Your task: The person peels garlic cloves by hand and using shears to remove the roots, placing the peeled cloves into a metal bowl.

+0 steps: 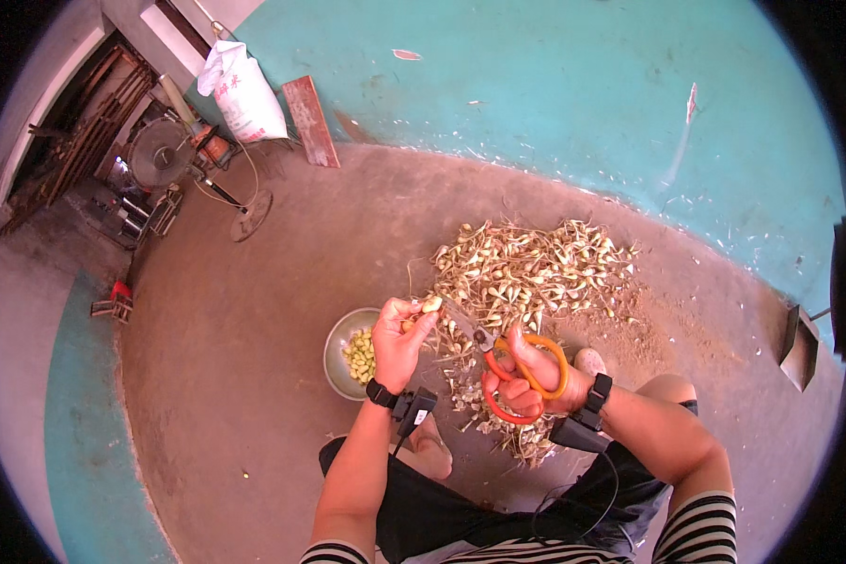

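Between the fingertips of my left hand (399,345) is a small pale bulb (431,304). My right hand (532,377) grips a pair of scissors (548,343) by its orange and red handles. The blades point up and left, and their tips are close to the bulb; whether they touch it I cannot tell. A metal bowl (333,356) with trimmed yellow-green bulbs (359,354) stands partly behind my left hand. Beyond both hands spreads a heap of bulbs with dry stems (529,271). Trimmed scraps (529,440) lie on the floor below the scissors, between my feet.
A pedestal fan (162,154), a white woven sack (243,95) and a reddish board (311,121) stand at the upper left. A metal dustpan (799,349) is at the far right. The turquoise wall (571,92) bounds the floor behind the heap. A small red-topped stool (116,303) is at left.
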Available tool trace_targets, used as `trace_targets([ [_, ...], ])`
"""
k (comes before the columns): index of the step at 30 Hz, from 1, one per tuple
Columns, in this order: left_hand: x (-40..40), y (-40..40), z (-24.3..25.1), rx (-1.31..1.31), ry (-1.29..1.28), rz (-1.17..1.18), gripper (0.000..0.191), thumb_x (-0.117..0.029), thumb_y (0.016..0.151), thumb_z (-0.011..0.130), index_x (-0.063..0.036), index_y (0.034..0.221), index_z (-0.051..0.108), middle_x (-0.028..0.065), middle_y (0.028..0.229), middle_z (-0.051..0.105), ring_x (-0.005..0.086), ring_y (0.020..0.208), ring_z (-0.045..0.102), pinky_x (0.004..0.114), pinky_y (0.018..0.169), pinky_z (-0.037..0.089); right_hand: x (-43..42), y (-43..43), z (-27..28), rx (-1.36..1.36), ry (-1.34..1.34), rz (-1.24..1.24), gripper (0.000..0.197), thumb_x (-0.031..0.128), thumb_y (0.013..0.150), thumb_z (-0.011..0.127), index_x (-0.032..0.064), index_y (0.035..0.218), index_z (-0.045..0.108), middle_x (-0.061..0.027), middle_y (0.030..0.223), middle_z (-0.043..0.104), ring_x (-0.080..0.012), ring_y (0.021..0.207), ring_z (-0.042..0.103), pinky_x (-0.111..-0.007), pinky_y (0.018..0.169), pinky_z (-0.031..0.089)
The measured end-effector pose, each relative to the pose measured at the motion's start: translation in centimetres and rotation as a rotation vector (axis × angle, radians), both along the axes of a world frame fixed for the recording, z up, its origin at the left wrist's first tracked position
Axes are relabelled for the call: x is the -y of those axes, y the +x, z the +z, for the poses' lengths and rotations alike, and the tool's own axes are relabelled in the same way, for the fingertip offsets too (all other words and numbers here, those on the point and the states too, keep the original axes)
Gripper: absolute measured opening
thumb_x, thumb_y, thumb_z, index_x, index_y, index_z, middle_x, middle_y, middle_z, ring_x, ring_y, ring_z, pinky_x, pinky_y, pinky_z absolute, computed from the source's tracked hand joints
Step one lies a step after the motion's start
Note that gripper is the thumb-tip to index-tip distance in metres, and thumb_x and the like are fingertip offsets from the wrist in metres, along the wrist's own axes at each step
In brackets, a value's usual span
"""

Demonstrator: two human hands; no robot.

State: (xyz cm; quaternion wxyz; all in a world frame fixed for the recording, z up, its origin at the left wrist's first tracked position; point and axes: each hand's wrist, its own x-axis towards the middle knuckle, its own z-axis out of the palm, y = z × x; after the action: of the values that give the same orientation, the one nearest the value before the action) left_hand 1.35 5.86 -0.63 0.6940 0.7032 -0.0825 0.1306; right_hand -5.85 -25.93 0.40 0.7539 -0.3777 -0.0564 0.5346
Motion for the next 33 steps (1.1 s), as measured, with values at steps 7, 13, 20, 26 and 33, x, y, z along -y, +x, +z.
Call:
trace_targets([
  [7, 1.1, -0.4, 0.7, 0.093, -0.089, -0.011, 0.02, 0.003, 0.119, 0.079, -0.0085, 0.132, 0.068, 0.0088, 0.128, 0.085, 0.0198, 0.119, 0.085, 0.029, 0.084, 0.061, 0.0, 1.1, -0.2, -0.068, 0.039, -0.18, 0.112, 0.11, 0.106, 0.043, 0.0028, 0.124, 0.07, 0.0071, 0.076, 0.043, -0.0095, 0.059, 0.045, -0.029, 0.054, 0.041],
  [13, 0.3, 0.6, 0.6, -0.128, -0.384, -0.057, 0.029, -0.011, 0.125, 0.071, -0.0081, 0.154, 0.07, 0.0109, 0.132, 0.083, 0.0209, 0.123, 0.08, 0.03, 0.086, 0.056, 0.0, 0.5, -3.5, 0.002, -0.076, -0.204, 0.103, 0.1, 0.115, 0.043, 0.002, 0.14, 0.063, -0.0064, 0.092, 0.066, -0.0199, 0.072, 0.068, -0.039, 0.069, 0.06],
  [20, -1.3, 1.8, -0.8, -0.24, -0.626, -0.089, 0.031, -0.021, 0.128, 0.069, -0.0056, 0.155, 0.072, 0.0116, 0.135, 0.082, 0.0264, 0.127, 0.079, 0.038, 0.099, 0.059, -0.7, -0.2, -5.1, 0.66, -0.232, -0.182, 0.086, 0.088, 0.119, 0.062, 0.0061, 0.144, 0.068, -0.0148, 0.12, 0.083, -0.0282, 0.087, 0.084, -0.042, 0.08, 0.068],
  [26, -1.8, 2.4, -2.6, -0.289, -0.617, -0.048, 0.028, -0.027, 0.133, 0.061, -0.0063, 0.149, 0.072, 0.0161, 0.149, 0.082, 0.0297, 0.142, 0.077, 0.042, 0.105, 0.061, 0.0, -1.3, -2.7, 1.377, -1.003, -0.125, 0.089, 0.084, 0.104, 0.085, 0.0027, 0.14, 0.076, -0.0254, 0.107, 0.083, -0.0482, 0.098, 0.087, -0.058, 0.084, 0.068],
  [33, -2.1, 2.5, -4.0, -0.212, -0.491, -0.271, 0.035, -0.032, 0.134, 0.058, -0.0051, 0.155, 0.068, 0.0271, 0.174, 0.072, 0.0317, 0.157, 0.072, 0.041, 0.108, 0.06, 0.1, -1.1, -2.3, 1.616, -1.069, -0.253, 0.093, 0.087, 0.096, 0.091, 0.0022, 0.131, 0.077, -0.0216, 0.104, 0.084, -0.0439, 0.094, 0.088, -0.055, 0.082, 0.069],
])
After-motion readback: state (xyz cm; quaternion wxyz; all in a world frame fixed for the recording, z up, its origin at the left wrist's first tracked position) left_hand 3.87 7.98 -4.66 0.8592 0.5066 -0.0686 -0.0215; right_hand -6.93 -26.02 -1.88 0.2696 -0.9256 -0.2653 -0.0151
